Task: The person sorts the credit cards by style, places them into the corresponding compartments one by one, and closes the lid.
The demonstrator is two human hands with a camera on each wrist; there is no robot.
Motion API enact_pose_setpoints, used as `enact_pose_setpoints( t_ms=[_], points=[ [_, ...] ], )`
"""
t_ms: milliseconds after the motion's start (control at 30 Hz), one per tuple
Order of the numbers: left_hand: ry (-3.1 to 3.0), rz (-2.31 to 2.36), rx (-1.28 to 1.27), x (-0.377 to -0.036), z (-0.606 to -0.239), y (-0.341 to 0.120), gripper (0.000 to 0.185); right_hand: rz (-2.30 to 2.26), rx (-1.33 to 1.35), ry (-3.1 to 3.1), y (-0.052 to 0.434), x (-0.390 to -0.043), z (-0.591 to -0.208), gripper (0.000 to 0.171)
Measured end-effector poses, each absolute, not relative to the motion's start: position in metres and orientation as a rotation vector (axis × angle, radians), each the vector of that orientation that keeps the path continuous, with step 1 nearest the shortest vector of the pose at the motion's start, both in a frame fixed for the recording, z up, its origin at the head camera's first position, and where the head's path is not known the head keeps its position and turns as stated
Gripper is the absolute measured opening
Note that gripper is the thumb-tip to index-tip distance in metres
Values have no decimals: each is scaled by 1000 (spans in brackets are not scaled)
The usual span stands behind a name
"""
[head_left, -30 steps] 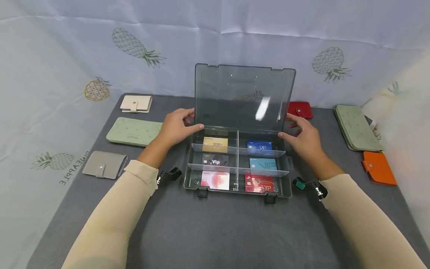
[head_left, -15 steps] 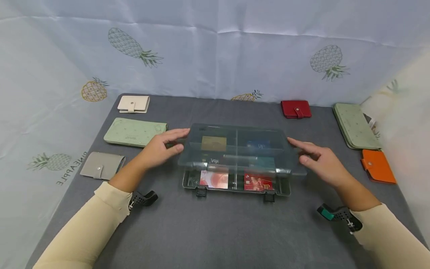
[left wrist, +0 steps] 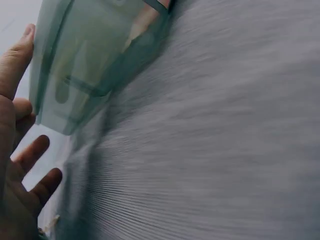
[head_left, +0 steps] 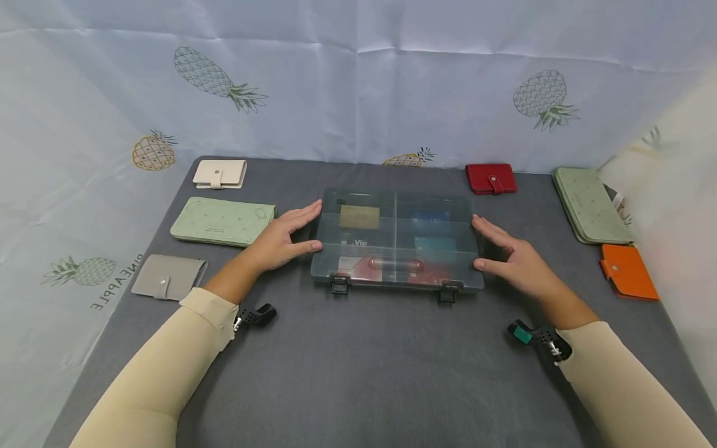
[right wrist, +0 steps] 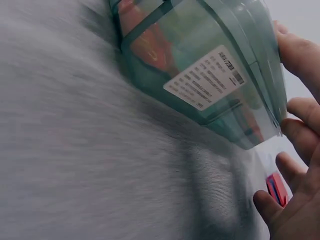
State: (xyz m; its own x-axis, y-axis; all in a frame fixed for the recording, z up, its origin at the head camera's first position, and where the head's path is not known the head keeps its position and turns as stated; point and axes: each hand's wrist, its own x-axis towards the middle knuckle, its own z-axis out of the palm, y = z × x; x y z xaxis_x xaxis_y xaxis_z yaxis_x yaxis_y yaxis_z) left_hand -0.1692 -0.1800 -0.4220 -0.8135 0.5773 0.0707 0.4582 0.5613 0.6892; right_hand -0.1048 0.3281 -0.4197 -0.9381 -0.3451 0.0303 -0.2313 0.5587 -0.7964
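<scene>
A: Where's the left hand (head_left: 278, 239)?

B: Grip spread, fingers straight, flat against the left end of the clear card box (head_left: 396, 239), mid worktop (head_left: 358, 367), lid down.

A: And the right hand (head_left: 515, 258)?

B: Same deal: fingers spread along the box's right end, pinching nothing.

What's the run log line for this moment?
box: lid down, cards inside | left hand: open, touching left side | right hand: open, at right side | latches: not visibly fastened
</scene>
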Motion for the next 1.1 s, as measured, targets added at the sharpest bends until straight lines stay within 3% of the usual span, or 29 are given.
enact_pose_setpoints(
  t_ms=[200,333,467,633,800,1100],
  points=[
    [2605,1025,815,-194,-415,-176,84,-1309,-396,2641,324,-137,-416,80],
    [2638,1092,828,-189,-412,-169,75,-1288,-388,2685,320,-135,-409,78],
    [2786,1192,1092,-163,-415,-156,54,-1378,-500,2839,297,-112,-395,66],
    [2862,1192,1507,-131,-424,-143,34,-1385,-936,3005,229,-90,-390,48],
    [2894,1152,1593,-122,-430,-136,35,-922,-1194,3108,153,-85,-403,52],
    [2915,1071,1568,-120,-439,-138,42,-490,-982,3335,101,-89,-424,65]
  ],
)
